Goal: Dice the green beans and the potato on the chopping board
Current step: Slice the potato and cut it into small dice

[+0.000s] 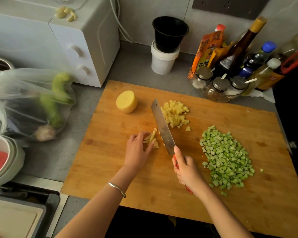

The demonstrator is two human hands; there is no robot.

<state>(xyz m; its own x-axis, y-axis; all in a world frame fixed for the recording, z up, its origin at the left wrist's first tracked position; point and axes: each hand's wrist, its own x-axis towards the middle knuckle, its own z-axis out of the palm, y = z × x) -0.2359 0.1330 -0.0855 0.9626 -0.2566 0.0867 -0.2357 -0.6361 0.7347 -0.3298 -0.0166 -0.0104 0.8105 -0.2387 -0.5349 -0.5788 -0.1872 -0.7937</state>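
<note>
On the large wooden chopping board [110,131], my left hand [138,150] lay over a small bundle of pale potato strips [152,140], its fingers nearly straight and pressing them flat to the wood; a thin silver bangle [117,188] sat on that wrist. My right hand [187,170] was wrapped tight round the red handle of a broad steel knife [162,127], forefinger reaching up to the heel of the blade; the blade stood just beside the strips on their right, its tip pointing away from me.

Beyond the blade, touching its far side, was a heap of yellow diced potato [176,115]; further left, well apart from it, a peeled half potato [126,101] rested cut face up; to the right of my knife hand spread a wide pile of chopped green beans [226,158], with a few pieces strayed from its edges.

The board lay on a grey speckled counter [47,157]; left of it slumped a clear plastic bag [29,103] holding green vegetables, and behind that stood a white countertop oven [79,48] with peeled garlic cloves [65,13] on top; at the back a black cup [169,32] was nested in a white tub [162,60], and a cluster of sauce bottles and spice jars [239,54] crowded the board's far right corner.
</note>
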